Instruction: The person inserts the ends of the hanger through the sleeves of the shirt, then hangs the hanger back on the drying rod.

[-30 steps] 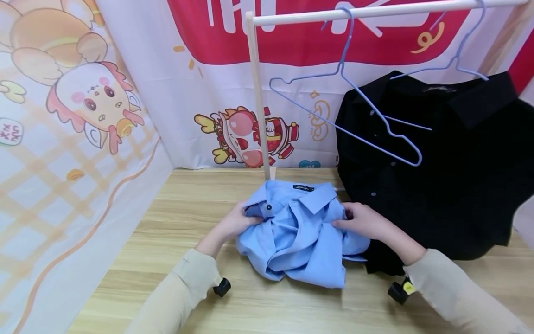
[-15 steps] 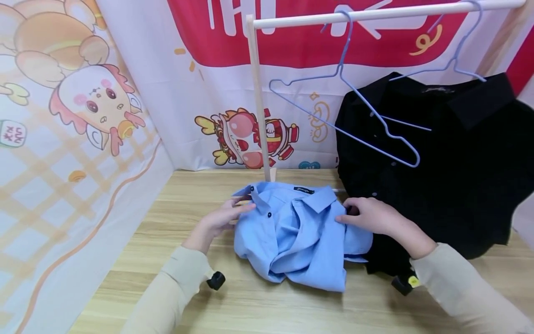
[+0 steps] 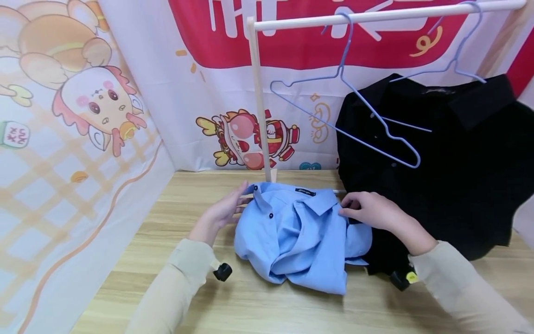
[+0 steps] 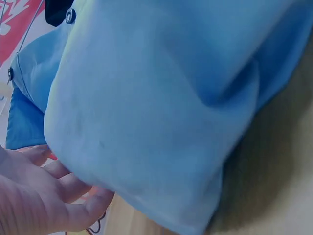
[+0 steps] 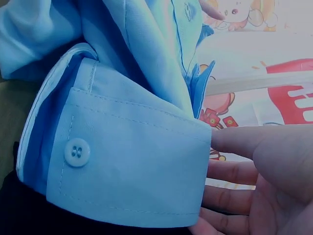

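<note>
A light blue collared shirt (image 3: 292, 232) lies bunched on the wooden table, its black neck label (image 3: 305, 191) facing up. My left hand (image 3: 223, 211) is at its left side below the collar, fingers extended along the cloth; in the left wrist view the fingertips are right at the fabric's edge. My right hand (image 3: 371, 211) is at the shirt's right shoulder, fingers loosely bent, fingertips at the cloth. In the right wrist view, a buttoned cuff (image 5: 132, 161) partly hides those fingertips, and the thumb and fingers stand apart.
Behind the shirt stands a wooden rack (image 3: 388, 16) with a bare blue wire hanger (image 3: 344, 88). A second blue hanger (image 3: 454, 60) hangs to its right, with a black shirt (image 3: 438, 162) below. Printed cloth (image 3: 233, 88) covers the back and left sides.
My left hand has let go of the left collar front and now lies flatter beside the shirt. The right hand has shifted slightly up towards the shoulder. The shirt's left front has spread outward.
</note>
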A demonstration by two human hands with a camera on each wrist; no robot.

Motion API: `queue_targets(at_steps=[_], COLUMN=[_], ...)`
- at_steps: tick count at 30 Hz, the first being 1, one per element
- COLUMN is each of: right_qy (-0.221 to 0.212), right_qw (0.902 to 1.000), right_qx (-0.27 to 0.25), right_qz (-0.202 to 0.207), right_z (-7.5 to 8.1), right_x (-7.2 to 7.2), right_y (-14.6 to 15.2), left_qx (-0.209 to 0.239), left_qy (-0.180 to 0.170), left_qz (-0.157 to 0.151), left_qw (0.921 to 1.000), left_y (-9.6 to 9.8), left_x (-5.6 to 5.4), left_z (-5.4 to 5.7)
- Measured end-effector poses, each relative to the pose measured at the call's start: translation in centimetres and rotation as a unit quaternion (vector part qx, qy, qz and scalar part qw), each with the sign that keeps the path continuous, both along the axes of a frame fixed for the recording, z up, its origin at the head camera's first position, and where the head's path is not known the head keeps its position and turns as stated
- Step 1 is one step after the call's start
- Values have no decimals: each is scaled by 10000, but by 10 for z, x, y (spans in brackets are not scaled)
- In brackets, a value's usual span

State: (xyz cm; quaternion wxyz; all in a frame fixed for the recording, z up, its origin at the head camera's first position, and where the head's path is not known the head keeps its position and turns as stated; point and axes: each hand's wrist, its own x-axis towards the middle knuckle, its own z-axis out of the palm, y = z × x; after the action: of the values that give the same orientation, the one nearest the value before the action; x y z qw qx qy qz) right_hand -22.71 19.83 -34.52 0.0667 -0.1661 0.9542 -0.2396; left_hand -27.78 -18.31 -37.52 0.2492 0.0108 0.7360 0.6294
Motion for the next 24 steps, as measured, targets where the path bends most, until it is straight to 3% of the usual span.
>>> queue_targets(at_steps=[6, 11, 20, 24], right_qy=[-20, 28, 216, -18], right_qw=[9992, 9993, 9997, 9992], right_qx=[-387, -378, -31, 366], right_qz=[-57, 7, 60, 188], right_z=[-4, -6, -6, -3], right_x=[-7, -13, -25, -29], right_y=[-2, -5, -15, -27], left_qx=[88, 242, -898, -1353], left_qy=[-31, 15, 439, 736], left_qz=[-24, 12, 57, 5], left_qw=[10000, 9997, 9950, 9881], left_y=[4, 0, -2, 6], left_x=[-2, -4, -10, -9], left_z=[4, 9, 18, 23])
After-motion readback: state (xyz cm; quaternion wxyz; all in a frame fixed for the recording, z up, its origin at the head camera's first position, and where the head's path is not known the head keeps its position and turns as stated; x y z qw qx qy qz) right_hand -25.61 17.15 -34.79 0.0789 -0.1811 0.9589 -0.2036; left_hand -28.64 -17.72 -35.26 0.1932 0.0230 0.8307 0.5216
